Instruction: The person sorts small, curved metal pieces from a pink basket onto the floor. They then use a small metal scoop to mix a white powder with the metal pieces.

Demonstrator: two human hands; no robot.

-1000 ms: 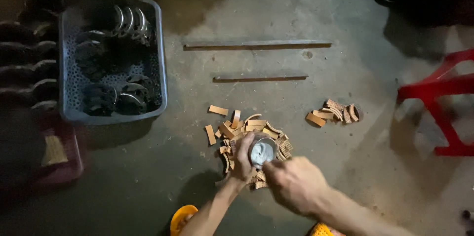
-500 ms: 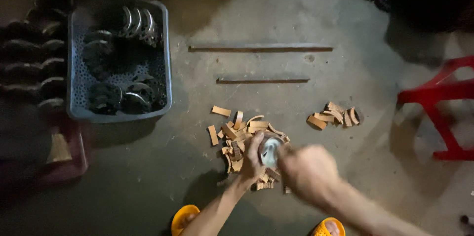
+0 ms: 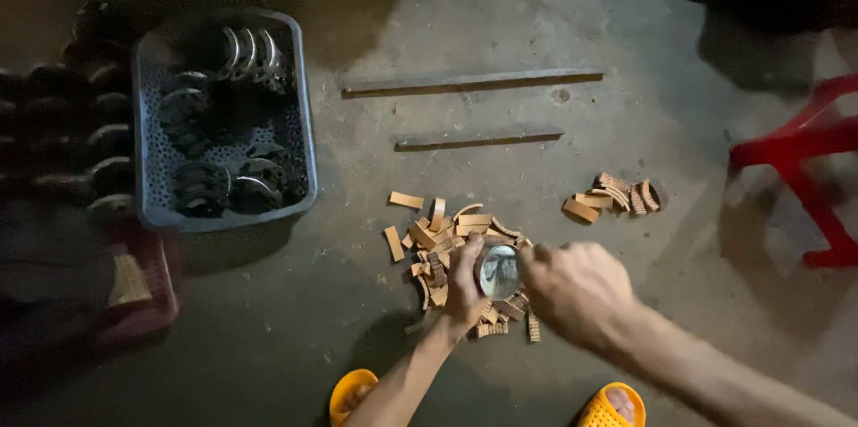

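My left hand (image 3: 465,288) grips the side of a small round metal can (image 3: 500,270) that stands in a pile of curved tan lining strips (image 3: 438,235) on the concrete floor. My right hand (image 3: 576,288) is closed just right of the can, its fingers at the can's rim. Whether it holds a tool I cannot tell. A smaller heap of the same strips (image 3: 612,198) lies further right.
A grey perforated plastic crate (image 3: 299,114) with several dark metal brake shoes stands at the left, more shoes stacked beside it. Two metal bars (image 3: 474,81) lie on the floor beyond the pile. A red plastic stool (image 3: 804,150) is at right. My orange sandals (image 3: 350,391) show below.
My right hand has shifted right and up along the can's rim. The can's shiny inside now faces the camera more. The view has drifted slightly.
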